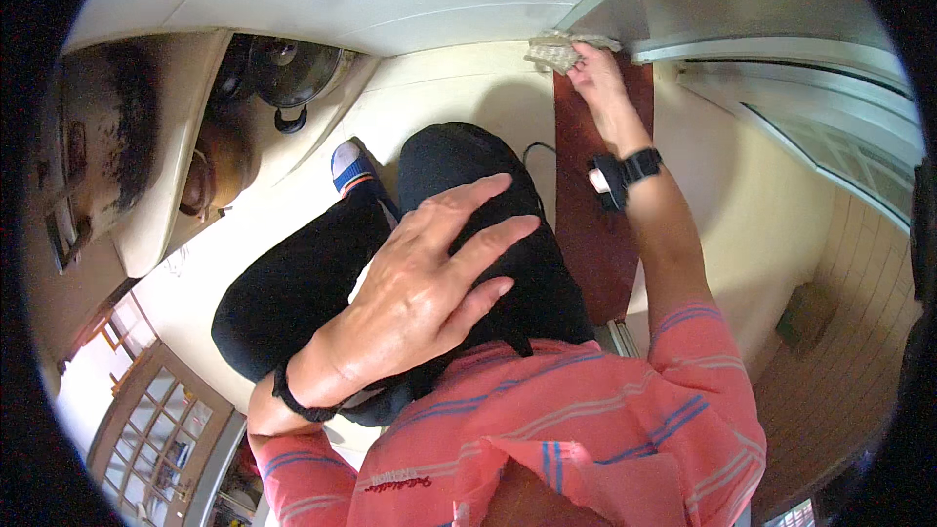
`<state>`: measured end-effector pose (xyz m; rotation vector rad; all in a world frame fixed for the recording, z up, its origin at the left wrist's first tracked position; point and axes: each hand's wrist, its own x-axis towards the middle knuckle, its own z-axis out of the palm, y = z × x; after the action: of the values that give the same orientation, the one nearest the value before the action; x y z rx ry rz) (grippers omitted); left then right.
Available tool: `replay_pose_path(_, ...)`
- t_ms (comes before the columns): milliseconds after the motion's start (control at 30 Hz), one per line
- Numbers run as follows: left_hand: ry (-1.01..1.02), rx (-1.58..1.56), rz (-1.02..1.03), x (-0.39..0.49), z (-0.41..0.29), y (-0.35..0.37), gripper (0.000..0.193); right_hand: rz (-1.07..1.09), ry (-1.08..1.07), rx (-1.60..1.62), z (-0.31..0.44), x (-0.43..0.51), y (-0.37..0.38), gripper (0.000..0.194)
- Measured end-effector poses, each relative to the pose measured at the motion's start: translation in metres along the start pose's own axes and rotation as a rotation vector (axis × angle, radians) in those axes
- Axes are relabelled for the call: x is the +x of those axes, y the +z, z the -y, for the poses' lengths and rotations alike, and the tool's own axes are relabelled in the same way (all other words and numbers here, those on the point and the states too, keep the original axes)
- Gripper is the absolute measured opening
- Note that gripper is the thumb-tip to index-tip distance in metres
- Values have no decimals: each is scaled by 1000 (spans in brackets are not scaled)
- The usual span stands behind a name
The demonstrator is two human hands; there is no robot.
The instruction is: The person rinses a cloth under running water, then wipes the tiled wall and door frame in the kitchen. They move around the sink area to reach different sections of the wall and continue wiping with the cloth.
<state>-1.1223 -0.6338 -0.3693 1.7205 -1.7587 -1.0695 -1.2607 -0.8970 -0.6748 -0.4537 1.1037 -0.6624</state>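
My right hand (596,77) grips a pale, crumpled, textured cloth (556,55). The cloth lies low in the corner where a white panel (439,22) meets a door frame, at the far end of a dark red threshold strip (596,249). Over my bent knees, in black trousers (468,154), hovers my left hand (410,285). Its fingers are spread, and nothing is in them. A black band circles the left wrist, while a black strap with a small device (607,179) is on the right one.
On the left, a lidded pan (293,73) and a brownish round vessel (219,165) sit in an open cabinet. Pale floor (293,197) lies beside my socked foot (348,165). A framed glass panel (834,146) stands to the right, and a paned door (161,439) at lower left.
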Motion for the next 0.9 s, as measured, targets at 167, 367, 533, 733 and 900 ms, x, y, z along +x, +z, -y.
replay_pose_path(167,122,-5,-3,9,1,5,51,139,-197,-1,108,-103,35,27)
replay_pose_path(367,195,-2,15,20,5,4,49,-91,-1226,-442,245,-203,64,31)
replay_pose_path(533,216,-28,14,17,4,-4,46,61,-1341,-249,261,-186,61,47)
replay_pose_path(733,129,4,-38,1,0,-13,51,-232,-1064,-594,100,-62,-32,39)
replay_pose_path(900,91,59,-13,-12,-6,-3,55,-299,-412,-352,8,3,-28,35)
